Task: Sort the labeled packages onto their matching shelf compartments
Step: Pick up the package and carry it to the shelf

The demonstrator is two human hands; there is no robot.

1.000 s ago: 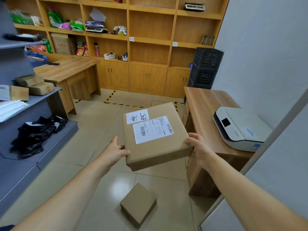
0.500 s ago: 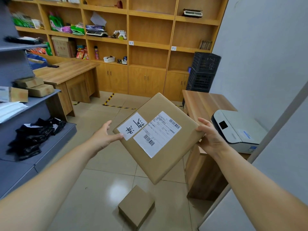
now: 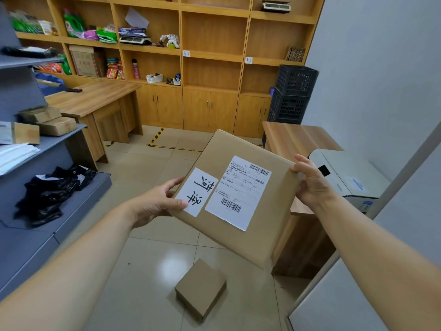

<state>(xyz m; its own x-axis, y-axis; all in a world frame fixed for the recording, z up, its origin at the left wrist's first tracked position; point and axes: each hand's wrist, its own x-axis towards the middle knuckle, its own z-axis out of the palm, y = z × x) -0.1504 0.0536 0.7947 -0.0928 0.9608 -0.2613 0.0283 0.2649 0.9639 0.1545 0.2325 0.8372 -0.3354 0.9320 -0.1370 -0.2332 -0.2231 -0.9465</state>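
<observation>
Both hands grip my package (image 3: pixel 238 199) in mid-air over the floor, left hand (image 3: pixel 155 204) at its handwritten label (image 3: pixel 199 191), right hand (image 3: pixel 310 185) on the far corner; I'd read that label, then match a tag (image 3: pixel 186 53) on the wooden shelf's edge.

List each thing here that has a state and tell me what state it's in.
Big box: sealed, tilted, held in the air by both hands.
Left hand: gripping the box's left edge, thumb on the handwritten label.
Right hand: gripping the box's right corner.
Small box: closed, lying on the floor.
Cabinet doors: shut.
Crates: stacked.
Printer: lid closed, on the desk.
</observation>
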